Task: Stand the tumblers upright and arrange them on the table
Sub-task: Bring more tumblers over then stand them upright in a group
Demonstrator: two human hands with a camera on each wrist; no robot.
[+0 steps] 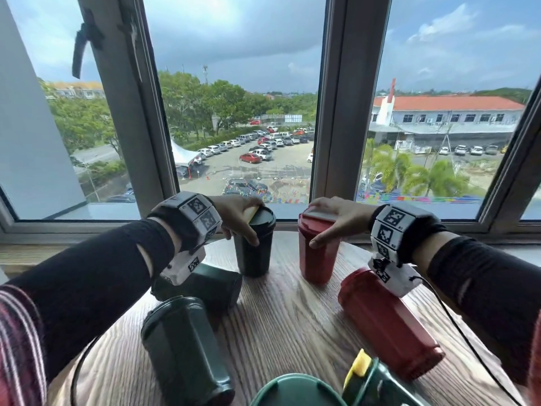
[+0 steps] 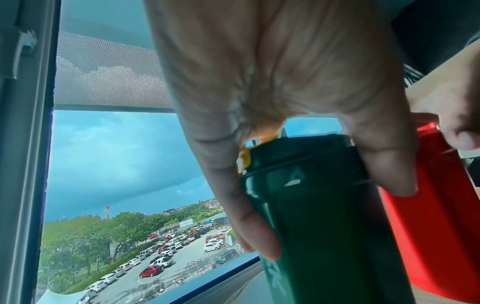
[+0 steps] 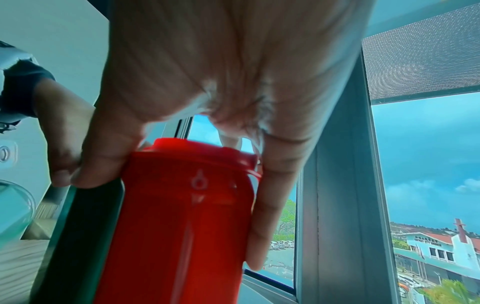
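Status: two of the tumblers are upright, both at the far side of the table (image 1: 281, 323) near the window (image 1: 240, 112). Green tumbler (image 1: 254, 244) stands at roughly 11 o'clock, red tumbler (image 1: 317, 250) at roughly 1 o'clock, near each other with a gap between.

Left hand (image 1: 238, 219) caps the green one from above: fingers (image 2: 249, 222) curled down over the lid rim, thumb on the opposite side, pinching the top. Right hand (image 1: 336, 219) does the same on the red one, fingers (image 3: 265, 216) down one side, thumb on the other. Whether either base is fully seated on the wood I can't tell; both look vertical.

Left to do:
- lying green tumbler (image 1: 187, 353) at 8 o'clock, on its side
- second green one (image 1: 210, 285) behind it at 9 o'clock, on its side, partly under the left wrist
- lying red tumbler (image 1: 392, 326) at 4 o'clock, on its side
- another green piece with yellow tab (image 1: 377, 382) at 6 o'clock, cut off by the frame edge, can't tell its pose

My read: under halfway. Release these two, then the lying ones.
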